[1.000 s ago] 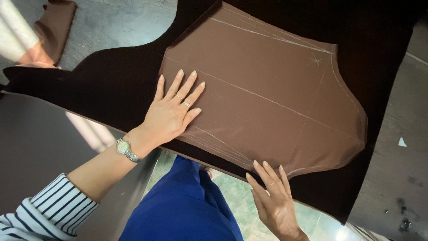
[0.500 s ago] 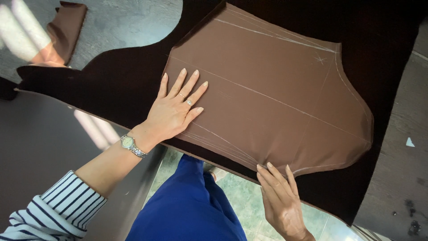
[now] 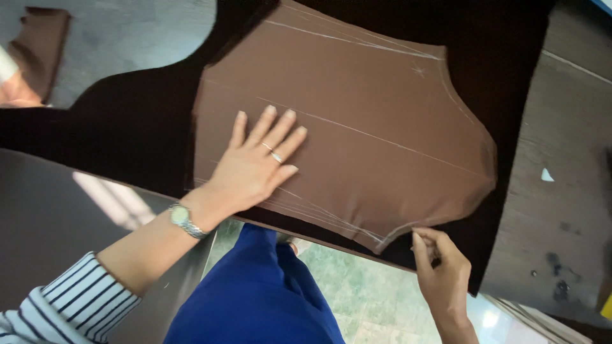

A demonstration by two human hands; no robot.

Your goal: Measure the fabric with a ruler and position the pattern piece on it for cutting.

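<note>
A brown cut fabric piece (image 3: 357, 134) with white chalk lines lies flat on a larger, near-black fabric (image 3: 127, 134) spread over the table. My left hand (image 3: 255, 165) rests flat on the brown piece near its left edge, fingers spread, with a ring and a wristwatch. My right hand (image 3: 440, 267) is at the table's near edge, just below the brown piece's lower corner. Its fingers are curled together, pinching the edge of the dark fabric there.
A smaller brown scrap (image 3: 41, 48) lies at the far left on the grey table top (image 3: 127, 32), beside another person's hand (image 3: 16, 95). A small white scrap (image 3: 547, 174) sits on the wooden surface at right. My blue trousers (image 3: 255, 299) and the green floor (image 3: 357, 286) show below.
My right hand has gone from lying flat with spread fingers to pinching the fabric edge under the brown piece's corner. My left hand stays flat on the piece.
</note>
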